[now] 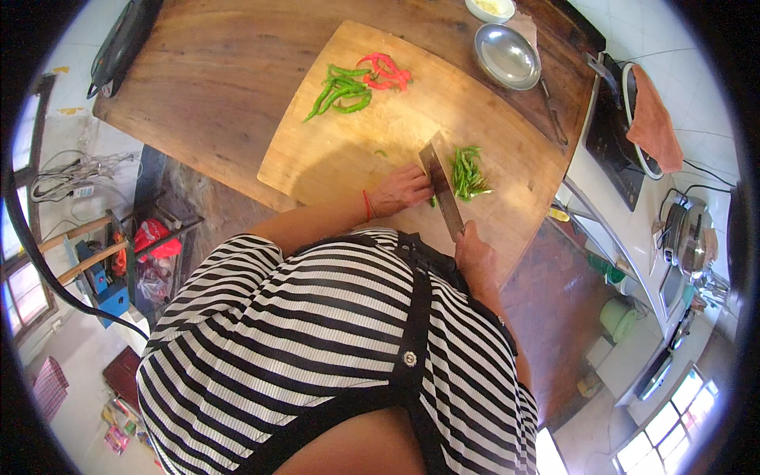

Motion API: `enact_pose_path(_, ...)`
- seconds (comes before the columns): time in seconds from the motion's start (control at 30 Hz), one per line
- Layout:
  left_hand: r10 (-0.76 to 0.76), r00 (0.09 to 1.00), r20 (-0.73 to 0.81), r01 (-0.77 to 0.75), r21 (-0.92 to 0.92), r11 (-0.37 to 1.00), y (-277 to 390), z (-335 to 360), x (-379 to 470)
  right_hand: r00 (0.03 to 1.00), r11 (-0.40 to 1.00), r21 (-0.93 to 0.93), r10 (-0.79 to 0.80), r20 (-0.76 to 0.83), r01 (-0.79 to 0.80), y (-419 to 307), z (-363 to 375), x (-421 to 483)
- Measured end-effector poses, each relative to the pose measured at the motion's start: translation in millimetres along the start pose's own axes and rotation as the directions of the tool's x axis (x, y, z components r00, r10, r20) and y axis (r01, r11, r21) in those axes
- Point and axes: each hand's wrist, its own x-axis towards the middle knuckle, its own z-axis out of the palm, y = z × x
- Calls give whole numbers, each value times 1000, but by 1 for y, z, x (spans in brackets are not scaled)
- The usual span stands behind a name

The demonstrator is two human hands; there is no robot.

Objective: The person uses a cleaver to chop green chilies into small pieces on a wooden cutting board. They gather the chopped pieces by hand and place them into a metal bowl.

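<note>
My right hand (pixel 476 252) grips the handle of a kitchen cleaver (pixel 444 190), its broad blade pointing away from me over the wooden cutting board (pixel 510 154). Close along the blade's left side, my left hand (pixel 404 189) holds a green chili pepper (pixel 433 202) down with curled fingers; most of that pepper is hidden. To the right of the blade lies a pile of cut green chili (pixel 469 172). Farther up the board, whole green chili peppers (pixel 343 92) rest beside several red chili peppers (pixel 387 71). One small green scrap (pixel 380 153) sits apart.
A metal bowl (pixel 507 56) and a white bowl of pale chopped food (pixel 490 8) stand on the wooden table (pixel 225 65) at the far right. Beyond its right edge is a cooktop (pixel 614 160) with a pan under an orange cloth (pixel 655 124). A black object (pixel 123 44) occupies the far-left corner.
</note>
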Motion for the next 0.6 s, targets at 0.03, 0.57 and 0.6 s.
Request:
enact_pose_path(0.03, -26, 1000, -16, 26, -35, 999, 0, 1, -1, 999, 1000, -2, -31, -16, 31, 0, 1, 0)
enact_pose_path(0.57, 9, 998, 64, -7, -33, 999, -3, 1, -12, 947, 971, 98, -186, -261, 217, 9, 34, 24)
enact_pose_path(0.6, 12, 998, 58, -11, -25, 1000, -2, 1, -12, 961, 978, 68, -177, -213, 195, 7, 31, 23)
